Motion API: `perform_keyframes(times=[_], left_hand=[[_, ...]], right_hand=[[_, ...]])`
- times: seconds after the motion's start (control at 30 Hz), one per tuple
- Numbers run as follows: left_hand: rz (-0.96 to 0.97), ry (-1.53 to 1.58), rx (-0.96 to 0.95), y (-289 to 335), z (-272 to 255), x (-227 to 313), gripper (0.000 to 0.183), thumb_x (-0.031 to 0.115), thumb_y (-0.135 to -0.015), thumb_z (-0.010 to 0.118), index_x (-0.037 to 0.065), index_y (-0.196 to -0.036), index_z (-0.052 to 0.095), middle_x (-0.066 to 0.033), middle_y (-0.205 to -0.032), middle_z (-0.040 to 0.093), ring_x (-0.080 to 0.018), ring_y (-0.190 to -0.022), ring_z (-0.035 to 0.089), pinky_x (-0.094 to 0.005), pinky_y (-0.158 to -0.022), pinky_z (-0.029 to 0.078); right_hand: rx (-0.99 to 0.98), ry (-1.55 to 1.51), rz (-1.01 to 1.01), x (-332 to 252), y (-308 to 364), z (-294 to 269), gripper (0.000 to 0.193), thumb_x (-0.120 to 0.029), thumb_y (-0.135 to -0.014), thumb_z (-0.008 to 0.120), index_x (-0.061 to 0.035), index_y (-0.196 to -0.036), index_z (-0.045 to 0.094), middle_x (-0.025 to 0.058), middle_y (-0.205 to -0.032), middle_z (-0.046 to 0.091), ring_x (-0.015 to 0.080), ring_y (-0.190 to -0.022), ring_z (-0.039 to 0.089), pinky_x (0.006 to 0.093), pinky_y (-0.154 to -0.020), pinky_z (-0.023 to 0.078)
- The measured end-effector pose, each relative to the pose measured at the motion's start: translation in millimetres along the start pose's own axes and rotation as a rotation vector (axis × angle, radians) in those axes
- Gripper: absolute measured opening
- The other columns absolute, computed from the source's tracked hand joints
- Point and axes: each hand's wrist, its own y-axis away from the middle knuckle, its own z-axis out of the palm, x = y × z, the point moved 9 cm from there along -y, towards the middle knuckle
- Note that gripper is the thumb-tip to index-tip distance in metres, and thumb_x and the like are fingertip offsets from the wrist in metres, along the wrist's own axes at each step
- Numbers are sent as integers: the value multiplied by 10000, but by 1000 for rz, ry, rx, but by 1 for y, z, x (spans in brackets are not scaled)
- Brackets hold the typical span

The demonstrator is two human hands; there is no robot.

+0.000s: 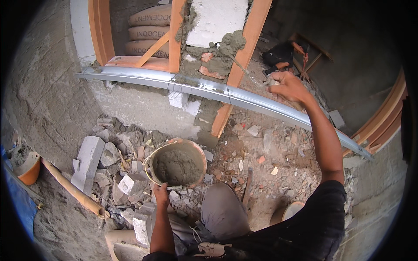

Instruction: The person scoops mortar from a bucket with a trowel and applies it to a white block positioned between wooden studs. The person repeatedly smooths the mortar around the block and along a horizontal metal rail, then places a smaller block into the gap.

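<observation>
My left hand [161, 194] is closed on the wire handle of a round bucket [204, 162], at its near left side. Wet grey mortar [175, 166] lies inside it. My right hand [288, 87], reaching far and to the right, grips a trowel [238, 65] by its handle. The trowel's blade end is hidden by a lump of mortar [231, 42] against the masonry pillar. A white block [217, 21] stands in that pillar between two wooden posts, with mortar and brick pieces below it.
A metal channel [198, 87] crosses in front of the wooden frames [174, 35]. Broken blocks and rubble [130, 185] surround the bucket. A bamboo pole [72, 187] lies at left, near an orange container [30, 169]. Stacked sacks [150, 33] and another person [281, 54] are beyond the frames.
</observation>
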Motion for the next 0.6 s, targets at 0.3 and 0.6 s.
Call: perform_keyframes(times=[0.3, 0.6], left_hand=[[-50, 7, 38, 1, -2, -5, 345, 19, -846, 577, 66, -1188, 573, -44, -1012, 651, -159, -823, 645, -300, -673, 561], [-42, -15, 34, -1, -1, -7, 363, 51, -851, 593, 100, -1210, 570, -26, -992, 654, -137, -779, 646, -273, -589, 551]], right_hand=[[-16, 613, -136, -38, -46, -46, 194, -142, -753, 651, 38, -805, 602, 133, -558, 529, 205, -503, 542, 371, -523, 461], [324, 901, -261, -113, -37, -100, 305, -139, -748, 619, 29, -996, 674, 234, -661, 617, 343, -651, 661, 408, -671, 530]])
